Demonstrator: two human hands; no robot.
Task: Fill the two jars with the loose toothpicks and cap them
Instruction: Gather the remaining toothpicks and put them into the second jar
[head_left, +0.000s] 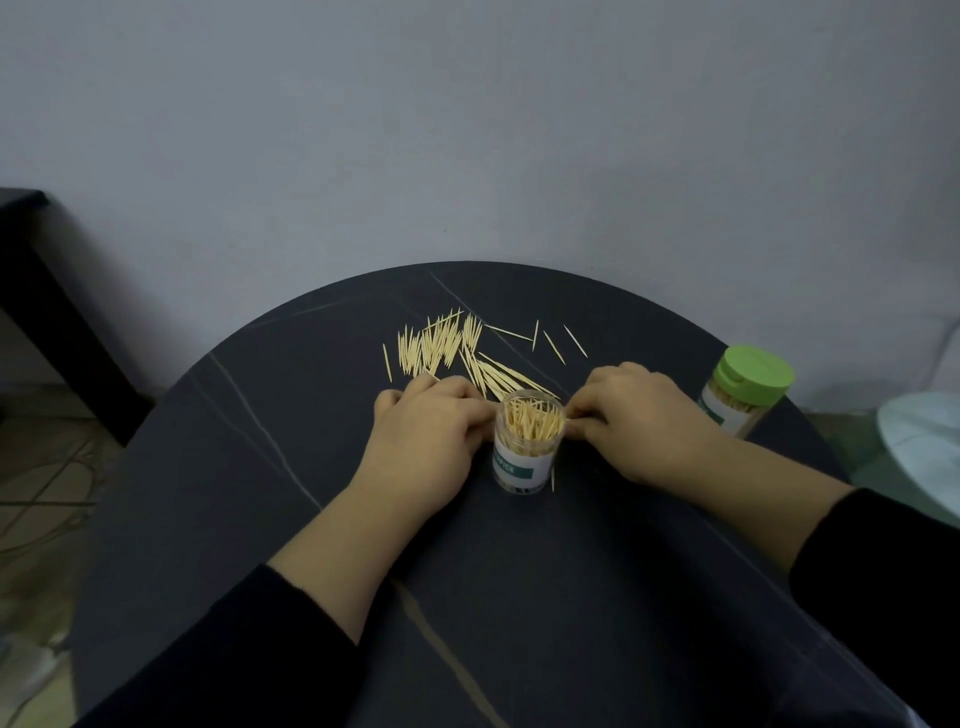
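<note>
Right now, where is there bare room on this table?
Free: the table's near half, this side of the open jar, and its left part outside the left hand. Crowded: loose toothpicks far middle, capped jar at right edge.

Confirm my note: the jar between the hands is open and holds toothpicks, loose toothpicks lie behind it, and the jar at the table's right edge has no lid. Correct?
One error: in the head view the jar at the right edge wears a green lid. The open jar and loose toothpicks are as noted.
</note>
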